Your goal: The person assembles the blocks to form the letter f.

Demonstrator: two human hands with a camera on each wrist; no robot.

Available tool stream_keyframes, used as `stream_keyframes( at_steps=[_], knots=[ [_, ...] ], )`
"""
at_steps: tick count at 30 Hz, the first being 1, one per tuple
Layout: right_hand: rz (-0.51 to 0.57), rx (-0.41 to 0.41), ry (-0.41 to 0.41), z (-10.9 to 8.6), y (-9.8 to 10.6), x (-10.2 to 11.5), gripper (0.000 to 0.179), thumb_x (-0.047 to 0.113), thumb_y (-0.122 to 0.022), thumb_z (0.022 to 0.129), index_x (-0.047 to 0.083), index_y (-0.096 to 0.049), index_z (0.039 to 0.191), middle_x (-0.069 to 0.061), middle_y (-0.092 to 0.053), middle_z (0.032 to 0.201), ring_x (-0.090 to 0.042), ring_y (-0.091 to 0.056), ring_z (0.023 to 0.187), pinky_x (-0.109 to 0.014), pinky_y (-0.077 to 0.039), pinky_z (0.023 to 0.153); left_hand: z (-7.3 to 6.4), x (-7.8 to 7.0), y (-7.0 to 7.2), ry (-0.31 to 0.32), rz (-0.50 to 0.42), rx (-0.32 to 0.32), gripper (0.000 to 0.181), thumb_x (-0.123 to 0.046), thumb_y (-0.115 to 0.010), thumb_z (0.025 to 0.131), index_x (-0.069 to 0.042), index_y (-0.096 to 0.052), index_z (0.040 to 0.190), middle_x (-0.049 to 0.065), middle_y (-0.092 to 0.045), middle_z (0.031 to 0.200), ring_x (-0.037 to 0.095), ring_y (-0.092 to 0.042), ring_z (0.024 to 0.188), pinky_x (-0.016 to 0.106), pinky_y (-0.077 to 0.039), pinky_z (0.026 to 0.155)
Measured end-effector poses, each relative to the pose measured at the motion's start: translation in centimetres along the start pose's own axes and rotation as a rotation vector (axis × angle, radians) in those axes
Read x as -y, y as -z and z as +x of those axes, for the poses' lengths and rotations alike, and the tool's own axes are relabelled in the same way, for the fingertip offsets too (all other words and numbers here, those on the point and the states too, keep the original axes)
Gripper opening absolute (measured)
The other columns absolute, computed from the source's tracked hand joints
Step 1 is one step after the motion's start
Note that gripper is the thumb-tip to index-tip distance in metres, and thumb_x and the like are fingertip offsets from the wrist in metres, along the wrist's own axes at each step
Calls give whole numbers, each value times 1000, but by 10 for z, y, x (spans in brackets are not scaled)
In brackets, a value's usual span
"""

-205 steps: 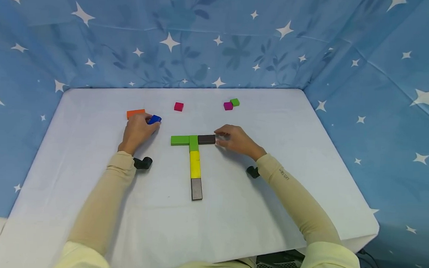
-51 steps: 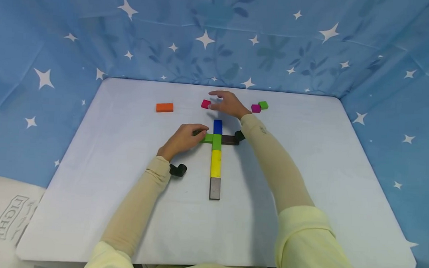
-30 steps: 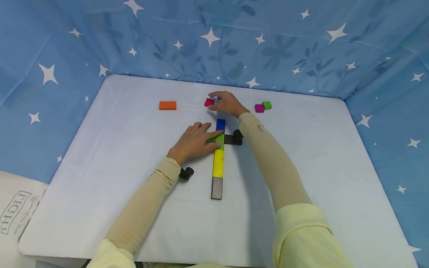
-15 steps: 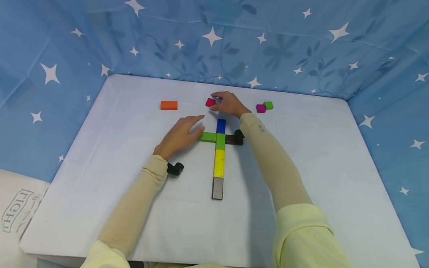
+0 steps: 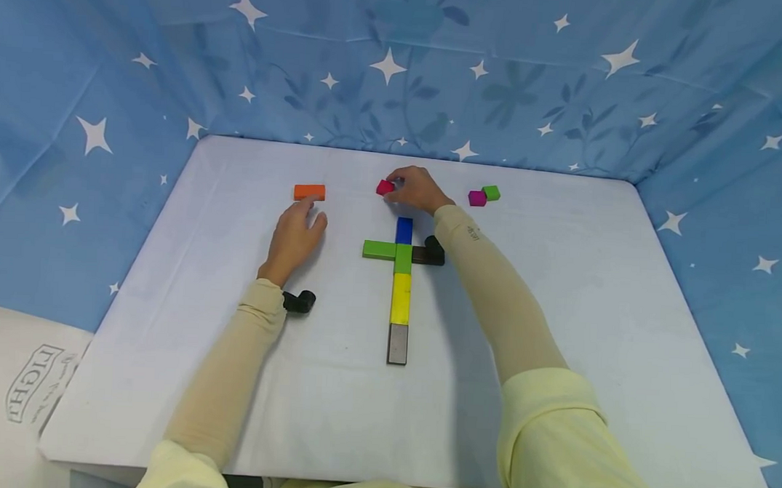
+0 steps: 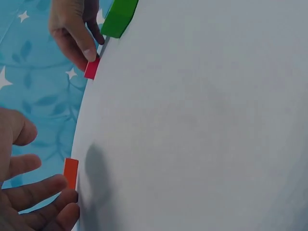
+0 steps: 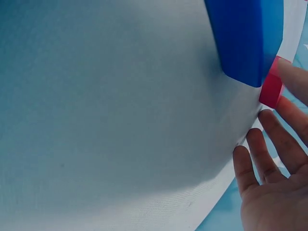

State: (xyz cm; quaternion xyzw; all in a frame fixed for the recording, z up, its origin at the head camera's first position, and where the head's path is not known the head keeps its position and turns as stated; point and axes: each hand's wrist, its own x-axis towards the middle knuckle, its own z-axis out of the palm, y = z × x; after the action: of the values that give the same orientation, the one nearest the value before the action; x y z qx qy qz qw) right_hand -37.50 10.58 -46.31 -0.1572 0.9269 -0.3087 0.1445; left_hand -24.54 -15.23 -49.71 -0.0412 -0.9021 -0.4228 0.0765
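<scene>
In the head view, my right hand (image 5: pixel 417 190) pinches a small red block (image 5: pixel 385 188) between thumb and index finger; its other fingers are spread in the right wrist view. My left hand (image 5: pixel 293 240) is just in front of an orange block (image 5: pixel 309 192), fingers loosely extended and holding nothing. Between the arms lies a cross of blocks: a blue block (image 5: pixel 404 230) at the far end, a green block (image 5: pixel 403 259) in the middle, then a yellow block (image 5: pixel 400 299) and a grey block (image 5: pixel 397 344). The cross's arms are a green block (image 5: pixel 379 250) and a dark brown block (image 5: pixel 420 255).
At the back right, a magenta cube (image 5: pixel 477 198) touches a small green block (image 5: pixel 491 193). The white-covered table (image 5: pixel 558 317) meets a blue starry curtain (image 5: pixel 503 74) behind. A black wrist camera (image 5: pixel 434 247) partly covers the dark brown block.
The blue block has gone from my left hand to the cross's far end. My left hand has since moved left to the orange block. My right hand has closed on the red block.
</scene>
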Motion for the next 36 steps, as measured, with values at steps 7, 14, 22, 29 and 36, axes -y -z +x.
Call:
stream_keyframes(
  at_steps=[7,14,22,29,36],
  knots=[
    [-21,-18,5,-1,-1,0,46,20,-78,100,2,-68,141,-16,-63,140,-31,-53,130,-45,-45,114,1,7,2,33,-32,-67,50,-16,-55,107,7,-52,152,28,-60,143,41,-58,126,54,-45,111],
    [-73,-34,17,-3,-1,-1,40,17,-76,101,0,-70,136,-17,-67,135,-31,-56,125,-43,-46,112,4,9,4,55,-23,-77,53,-15,-54,106,8,-50,153,30,-59,138,43,-56,122,56,-44,110],
    [-56,-22,-2,-8,6,-8,41,17,-77,100,1,-69,138,-15,-68,132,-30,-58,122,-42,-47,111,5,12,6,83,-40,-80,60,-16,-54,107,5,-40,161,28,-47,156,41,-51,135,52,-38,119],
    [-9,-21,-24,-19,17,-22,43,19,-77,100,2,-69,139,-14,-67,133,-30,-57,124,-43,-49,109,8,12,6,106,-21,-53,63,-16,-54,107,2,-35,164,26,-39,164,40,-39,149,52,-29,125],
    [15,-37,-27,-37,29,-41,42,19,-76,101,1,-69,139,-15,-68,135,-31,-56,129,-44,-47,111,11,11,8,128,20,-10,68,-20,-55,107,-3,-29,168,24,-29,169,42,-29,153,55,-25,126]
  ],
)
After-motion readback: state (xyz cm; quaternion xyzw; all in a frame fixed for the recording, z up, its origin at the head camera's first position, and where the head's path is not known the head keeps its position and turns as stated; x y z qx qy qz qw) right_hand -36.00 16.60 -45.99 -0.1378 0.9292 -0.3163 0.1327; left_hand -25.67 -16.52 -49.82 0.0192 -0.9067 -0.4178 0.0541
